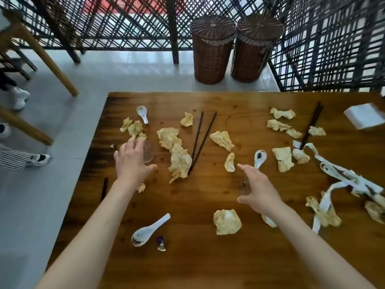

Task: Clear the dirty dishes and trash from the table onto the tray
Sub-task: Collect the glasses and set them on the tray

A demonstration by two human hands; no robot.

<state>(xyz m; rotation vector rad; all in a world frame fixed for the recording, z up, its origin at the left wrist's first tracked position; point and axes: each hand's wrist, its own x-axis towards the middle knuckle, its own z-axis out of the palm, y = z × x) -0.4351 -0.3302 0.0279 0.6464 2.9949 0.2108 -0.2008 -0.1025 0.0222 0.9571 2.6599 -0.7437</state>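
The wooden table (208, 257) is strewn with crumpled yellow-stained napkins (179, 157). White ceramic spoons lie at the far left (142, 113), the near left (148, 230) and the middle (260, 159). Black chopsticks (201, 140) lie in the centre, with another pair (311, 126) at the right. My left hand (131, 161) is spread beside a clear glass cup (148, 152), which sits between fingers and thumb. My right hand (258, 190) hovers with fingers spread over a small clear glass (245, 183), mostly hidden under it.
Torn white paper strips (337, 176) and more napkins lie at the right. A white block (364, 117) sits at the far right edge. A small foil wrapper (161, 244) lies near the front spoon. Two wicker baskets (212, 49) and chair legs stand beyond the table.
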